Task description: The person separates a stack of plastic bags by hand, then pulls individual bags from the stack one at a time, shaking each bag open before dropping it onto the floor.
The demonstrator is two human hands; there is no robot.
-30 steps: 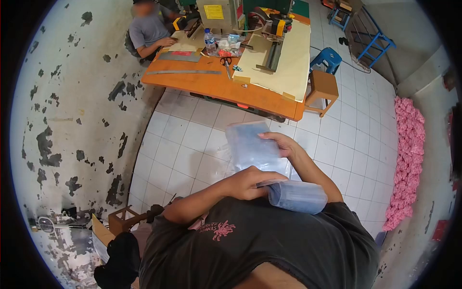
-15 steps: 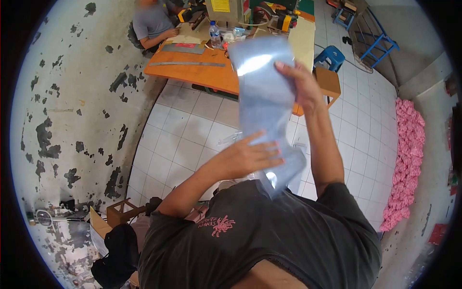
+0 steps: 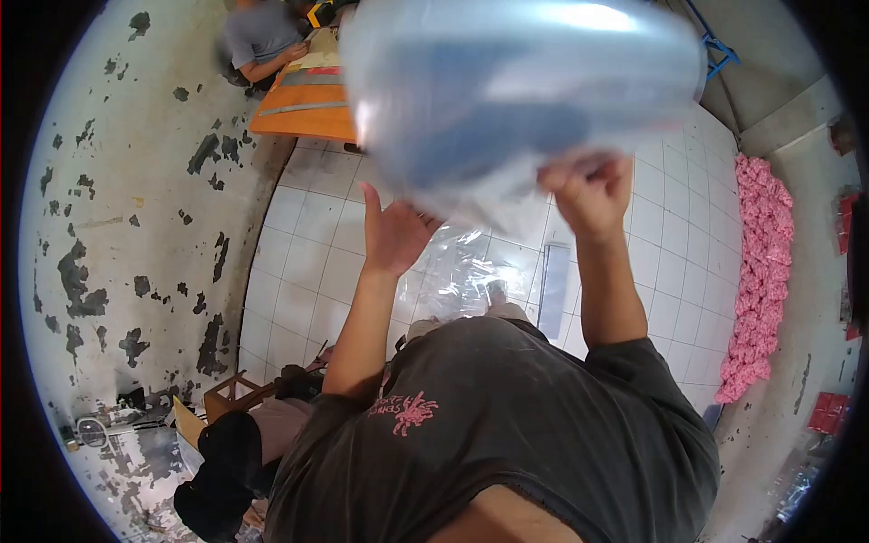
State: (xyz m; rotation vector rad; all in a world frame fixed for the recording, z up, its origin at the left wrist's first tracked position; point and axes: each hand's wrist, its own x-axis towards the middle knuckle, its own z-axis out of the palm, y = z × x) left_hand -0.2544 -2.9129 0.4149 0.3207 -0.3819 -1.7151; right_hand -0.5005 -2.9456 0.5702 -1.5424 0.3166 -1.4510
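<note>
A glossy, bluish see-through plastic sheet (image 3: 507, 100) is raised in front of me, curved and blurred by motion. My right hand (image 3: 593, 192) pinches its lower edge between thumb and curled fingers. Below the sheet's lower left corner is my left hand (image 3: 396, 237), palm up with the thumb stretched out. Its fingertips reach the sheet's edge and are partly hidden there. On the tiles under my hands lies crumpled clear plastic film (image 3: 466, 267), and to its right a flat greyish strip (image 3: 554, 291).
An orange table (image 3: 303, 121) stands ahead, mostly covered by the sheet. A person (image 3: 262, 45) in a grey shirt sits at its left end. A pink knobbly bundle (image 3: 762, 281) runs along the right wall. Black cloth (image 3: 222, 471) and a wooden frame (image 3: 237, 394) are at lower left.
The plastic sheet has swung up and outward, from hanging lengthwise to spreading wide across the top. My left hand has come off its face and turned palm up; my right hand has moved lower.
</note>
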